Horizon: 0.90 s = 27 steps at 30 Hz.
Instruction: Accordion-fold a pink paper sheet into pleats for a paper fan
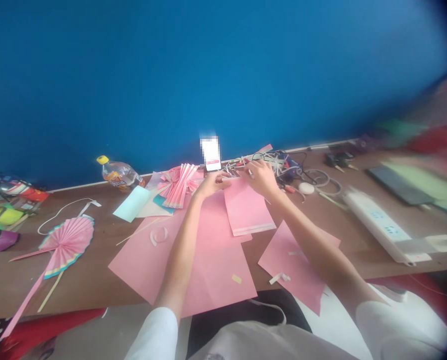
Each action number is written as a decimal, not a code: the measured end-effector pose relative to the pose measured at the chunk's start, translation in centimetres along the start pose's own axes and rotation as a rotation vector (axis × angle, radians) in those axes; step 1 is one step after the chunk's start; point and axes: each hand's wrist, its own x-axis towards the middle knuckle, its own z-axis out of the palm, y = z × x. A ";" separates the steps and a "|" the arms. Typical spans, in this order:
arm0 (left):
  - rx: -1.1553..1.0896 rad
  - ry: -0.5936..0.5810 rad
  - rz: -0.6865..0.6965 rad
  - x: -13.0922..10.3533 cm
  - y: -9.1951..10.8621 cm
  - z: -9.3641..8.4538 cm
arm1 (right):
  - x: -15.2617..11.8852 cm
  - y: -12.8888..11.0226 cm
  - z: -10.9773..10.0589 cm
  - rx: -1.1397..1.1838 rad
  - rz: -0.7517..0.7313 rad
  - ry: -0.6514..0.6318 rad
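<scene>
Both my hands rest on the far edge of a small pink paper sheet lying on the brown table. My left hand pinches its far left corner, and my right hand presses its far right corner, fingers curled on the paper. Under it lie larger pink sheets, with another pink sheet at the right. A phone stands against the blue wall just beyond my hands. Pleated pink paper lies left of my left hand.
A finished pink paper fan on a stick lies at the left. A plastic bottle lies by the wall. Tangled cables and tools sit right of my hands. A white power strip lies at the right.
</scene>
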 end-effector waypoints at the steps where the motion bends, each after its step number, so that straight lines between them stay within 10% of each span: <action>1: -0.003 0.003 0.005 0.1 -0.1 0.0 | -0.1 -0.2 0.1 -0.003 -0.025 -0.024; 13: 0.105 0.101 0.110 0.4 -0.3 -0.1 | 0.1 0.1 -0.4 0.261 0.049 -0.371; 27: 0.020 0.003 -0.075 -0.5 -1.6 -2.2 | 0.4 4.2 -1.2 0.202 0.171 -0.316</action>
